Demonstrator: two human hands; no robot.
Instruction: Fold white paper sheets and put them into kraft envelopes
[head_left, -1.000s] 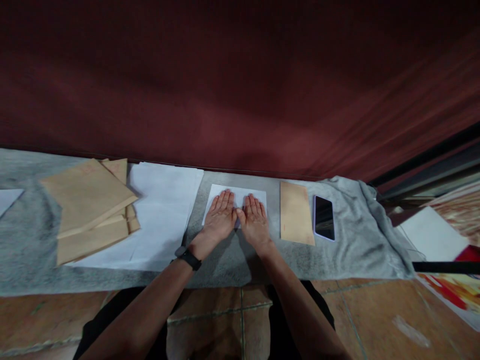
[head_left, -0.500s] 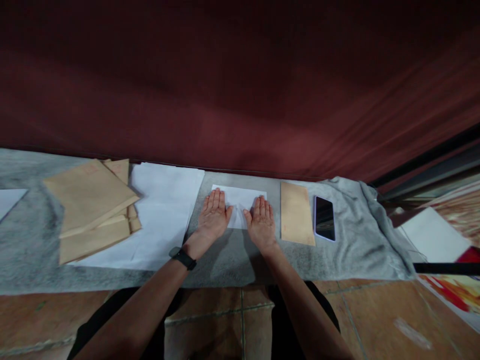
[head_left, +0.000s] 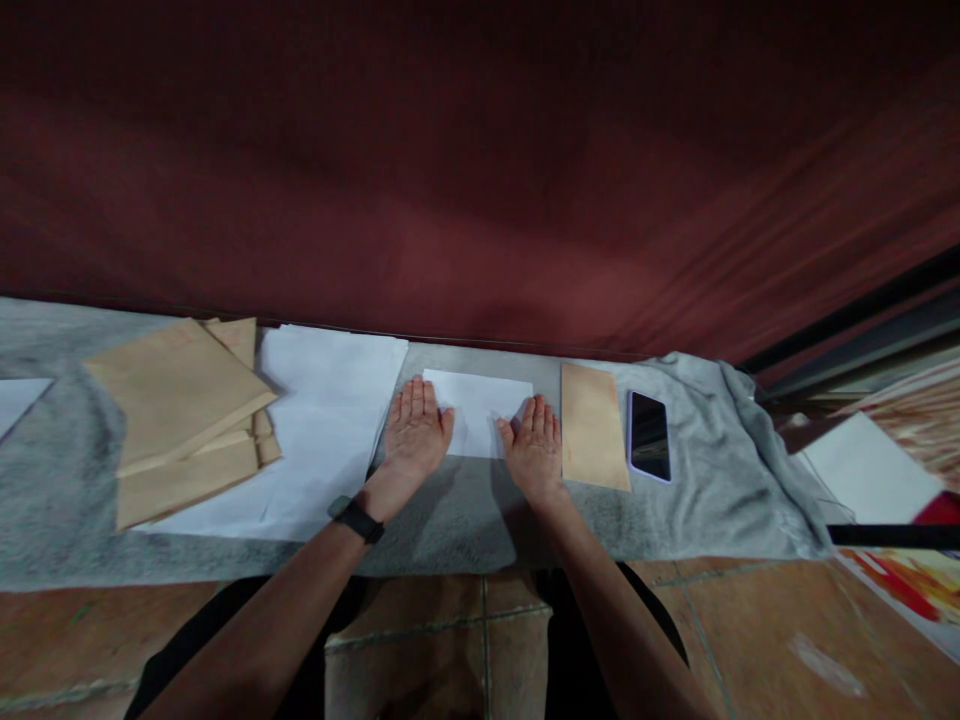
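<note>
A small rectangle of white paper [head_left: 480,415] lies flat on the grey cloth, its layers hard to make out. My left hand [head_left: 416,430] rests flat over its left edge, fingers stretched away from me and thumb apart. Over the right edge lies my right hand [head_left: 534,445], likewise flat, with its thumb pointing inward. Neither hand grips anything. Just right of my right hand is a single brown envelope [head_left: 596,430]. To the left of my left hand lies a stack of large white sheets [head_left: 330,420].
Several brown envelopes [head_left: 180,390] overlap the white sheets on the left. A phone [head_left: 649,437] lies right of the single envelope. Grey cloth [head_left: 720,470] covers the narrow surface, rumpled at its right end. A dark red panel [head_left: 450,200] rises behind; tiled floor [head_left: 435,650] shows below.
My hands have slid apart, the left one leftward and the right one rightward, baring more of the small white paper's middle. The envelopes and phone have stayed in place.
</note>
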